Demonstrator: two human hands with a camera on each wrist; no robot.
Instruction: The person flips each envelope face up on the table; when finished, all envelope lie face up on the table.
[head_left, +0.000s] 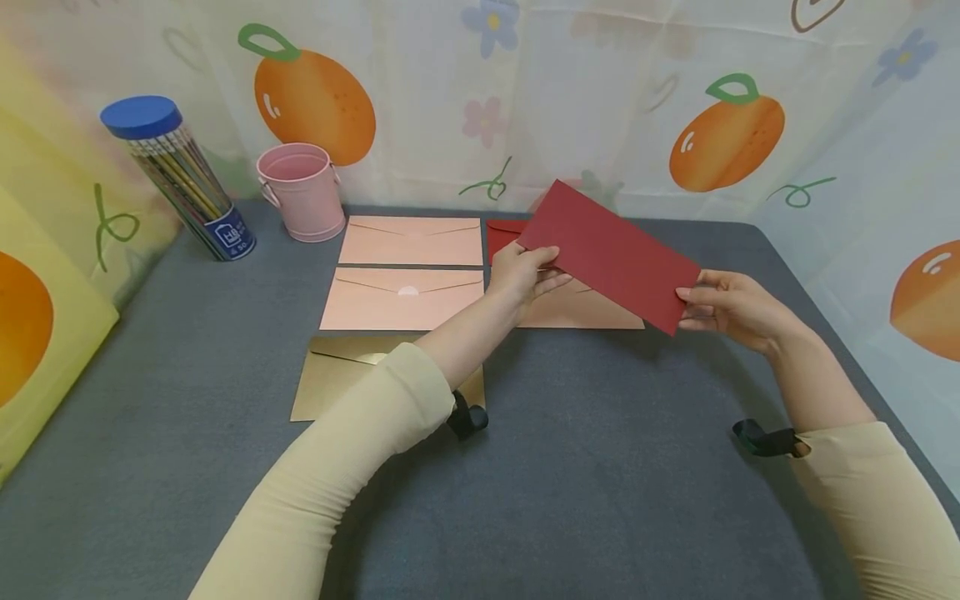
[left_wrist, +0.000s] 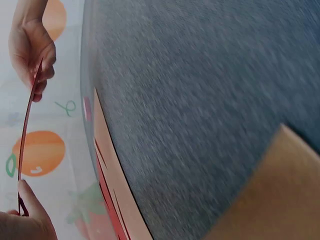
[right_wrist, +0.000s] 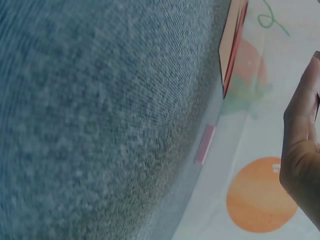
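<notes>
A plain red envelope [head_left: 611, 254] is held slanted above the table between both hands. My left hand [head_left: 517, 271] pinches its left end near the lower edge, thumb on top. The right hand [head_left: 738, 308] pinches the right end between thumb and fingers. Seen from the left wrist, the red envelope [left_wrist: 27, 125] is edge-on and lifted off the table. Beneath it lie a second red envelope [head_left: 501, 233] and a peach envelope [head_left: 585, 310], both partly covered. Left of these, two pink envelopes [head_left: 408, 312] lie one behind the other. A gold envelope [head_left: 315, 392] lies nearer, partly behind my left arm.
A pink pail [head_left: 303, 200] stands at the back left, beside a blue-lidded tube of pencils [head_left: 183, 179]. A fruit-patterned curtain [head_left: 420, 100] borders the grey table [head_left: 600, 500]. A small pink strip [right_wrist: 205, 145] shows at the table's far side.
</notes>
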